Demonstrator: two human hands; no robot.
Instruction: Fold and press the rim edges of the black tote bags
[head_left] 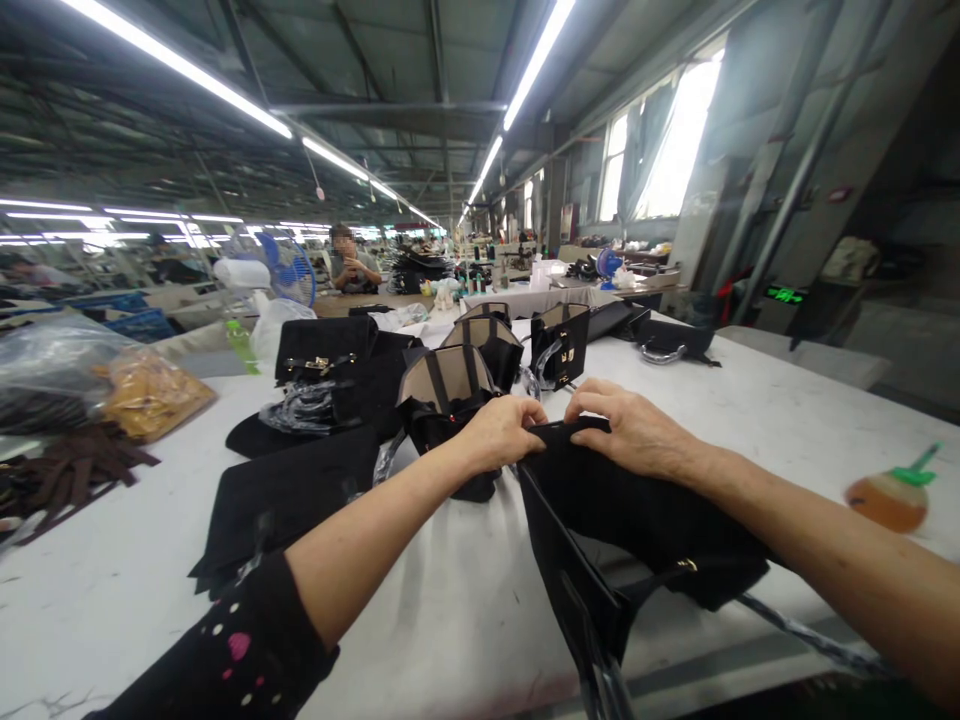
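A black handbag (645, 500) stands tilted at the near edge of the white table, its top gaping toward me. My left hand (504, 432) pinches the far corner of its rim between thumb and fingers. Close beside it, my right hand (626, 430) grips the same rim, thumb on the near side and fingers over the far side. A gold-coloured metal fitting (686, 566) shows on the bag's strap. One plastic-wrapped handle (814, 635) hangs out to the right. The bag's lower part is out of sight.
Open bags with beige insides (448, 375) stand just beyond my left hand. Flat black bag pieces (289, 500) lie to the left, near an orange-brown plastic packet (154, 390). An orange bottle with a green nozzle (889, 497) is at right. A person (352, 265) sits farther back.
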